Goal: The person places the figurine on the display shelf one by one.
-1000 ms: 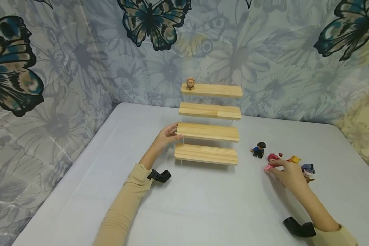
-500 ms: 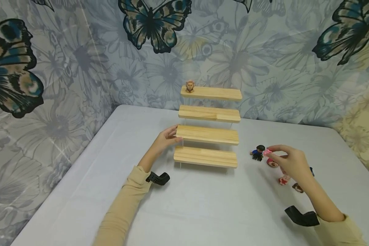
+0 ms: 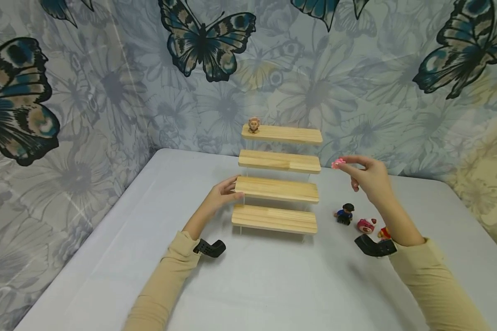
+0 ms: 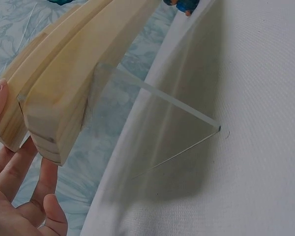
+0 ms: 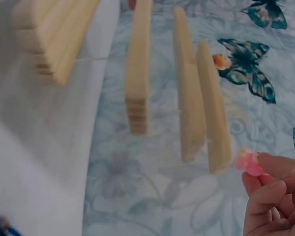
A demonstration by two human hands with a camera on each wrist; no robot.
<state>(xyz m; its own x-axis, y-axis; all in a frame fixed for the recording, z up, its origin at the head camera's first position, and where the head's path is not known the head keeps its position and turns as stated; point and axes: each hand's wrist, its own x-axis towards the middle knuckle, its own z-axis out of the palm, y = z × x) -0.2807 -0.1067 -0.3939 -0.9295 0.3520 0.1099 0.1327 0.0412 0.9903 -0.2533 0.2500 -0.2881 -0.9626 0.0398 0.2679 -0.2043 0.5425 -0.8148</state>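
Note:
A stepped display stand with wooden shelves [image 3: 276, 189] rises in the middle of the table, one small lion figurine [image 3: 254, 124] on the left of its top shelf. My left hand [image 3: 220, 196] holds the left end of the second shelf from the bottom. In the left wrist view, the thumb lies on one side of the boards, the fingers [image 4: 19, 172] on the other. Raised to the right of the stand, my right hand [image 3: 368, 177] pinches a small pink figurine [image 3: 338, 163] between thumb and fingertips. The right wrist view shows the pink figurine [image 5: 250, 162] beside the upper shelf ends.
On the table right of the stand are a figurine in blue with a black cap [image 3: 344, 214], a red-pink figurine [image 3: 366, 225] and a red-and-yellow one [image 3: 384, 233], partly behind the right wrist. Butterfly-patterned cloth [image 3: 207, 105] hangs behind the white table [image 3: 248, 285].
My right hand has picked the pink figurine up from the group on the table and carried it up and left towards the upper shelves. My left hand keeps its place at the shelf.

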